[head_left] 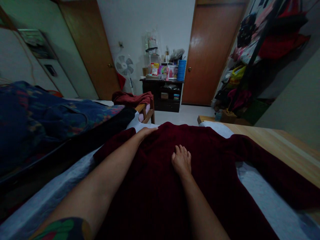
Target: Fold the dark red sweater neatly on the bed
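Note:
A dark maroon long-sleeved top (200, 150) lies spread over a pale bed sheet, one sleeve reaching out to the right. My left hand (147, 131) rests at its upper left part near the shoulder, side-on, with the visible fingers stretched out and no cloth seen gripped. Lower and more central, my right hand (181, 160) lies palm down on the fabric, fingers a little apart. The far side of my left hand is hidden. The lower end of the top runs out of the frame.
Bordering the bed on the right is a light wooden board (282, 136). Blue patterned bedding (62, 113) fills the left side. Beyond stand a wooden chair (149, 115) draped with red cloth, a fan (125, 66), a dark cabinet (160, 95) and hanging bags (282, 46).

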The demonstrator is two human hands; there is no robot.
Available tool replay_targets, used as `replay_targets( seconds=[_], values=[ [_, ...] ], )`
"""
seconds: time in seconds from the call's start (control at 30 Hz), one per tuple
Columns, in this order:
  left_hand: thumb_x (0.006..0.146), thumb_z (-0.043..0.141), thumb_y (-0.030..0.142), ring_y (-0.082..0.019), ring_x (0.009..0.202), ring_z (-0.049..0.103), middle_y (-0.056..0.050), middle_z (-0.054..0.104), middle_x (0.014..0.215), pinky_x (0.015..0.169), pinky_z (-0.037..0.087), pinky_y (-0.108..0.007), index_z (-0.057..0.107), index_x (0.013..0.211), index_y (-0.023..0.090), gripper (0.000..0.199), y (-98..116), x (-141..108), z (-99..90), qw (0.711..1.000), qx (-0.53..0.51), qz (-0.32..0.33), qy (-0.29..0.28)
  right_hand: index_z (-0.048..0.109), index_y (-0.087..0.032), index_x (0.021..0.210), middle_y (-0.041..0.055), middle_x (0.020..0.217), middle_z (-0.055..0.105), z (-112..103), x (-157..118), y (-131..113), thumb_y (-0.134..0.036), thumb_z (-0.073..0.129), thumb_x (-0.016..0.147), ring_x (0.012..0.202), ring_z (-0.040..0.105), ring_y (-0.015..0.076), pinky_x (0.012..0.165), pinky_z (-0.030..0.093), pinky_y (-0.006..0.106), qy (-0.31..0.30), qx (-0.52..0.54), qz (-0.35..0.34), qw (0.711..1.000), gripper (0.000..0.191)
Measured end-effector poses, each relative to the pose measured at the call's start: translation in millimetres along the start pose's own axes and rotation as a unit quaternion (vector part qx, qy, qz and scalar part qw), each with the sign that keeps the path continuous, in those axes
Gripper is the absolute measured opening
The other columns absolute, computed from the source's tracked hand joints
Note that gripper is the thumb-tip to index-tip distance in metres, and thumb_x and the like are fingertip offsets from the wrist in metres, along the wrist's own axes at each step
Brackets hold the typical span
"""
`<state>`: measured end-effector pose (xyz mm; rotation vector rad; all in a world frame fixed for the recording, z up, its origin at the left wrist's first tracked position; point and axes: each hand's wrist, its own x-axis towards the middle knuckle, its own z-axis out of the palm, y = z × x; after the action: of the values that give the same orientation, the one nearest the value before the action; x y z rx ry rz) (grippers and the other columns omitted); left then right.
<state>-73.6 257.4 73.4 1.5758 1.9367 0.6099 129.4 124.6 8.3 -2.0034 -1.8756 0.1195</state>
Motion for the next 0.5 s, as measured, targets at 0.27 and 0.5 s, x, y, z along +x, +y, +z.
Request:
replay_targets(
  seconds=[0.27,0.5],
  values=[
    [0.071,0.054,0.071,-0.034,0.107,0.062,-0.016,0.067,0.113,0.086,0.048,-0.040,0.069,0.102,0.019,0.062,15.1,-51.1,27.1,0.946,0.311,0.093,0.017,0.046,-0.017,0.140,0.0109,0.148,0.041,-2.5,0.2,-0.9,-0.029,0.037,0.092,0.139,0.031,0.0253,0.112,0.015,0.043,-0.018,-0.008,0.000,1.000,0.050],
    [0.076,0.050,0.066,-0.032,0.104,0.063,-0.014,0.068,0.111,0.083,0.050,-0.037,0.066,0.108,0.019,0.059,15.0,-55.4,29.4,0.936,0.341,0.080,0.025,0.046,-0.017,0.140,0.0099,0.149,0.041,-5.7,0.9,-2.0,-0.029,0.037,0.092,0.139,0.031,0.0251,0.113,0.015,0.043,-0.026,-0.004,0.005,1.000,0.050]
  ],
)
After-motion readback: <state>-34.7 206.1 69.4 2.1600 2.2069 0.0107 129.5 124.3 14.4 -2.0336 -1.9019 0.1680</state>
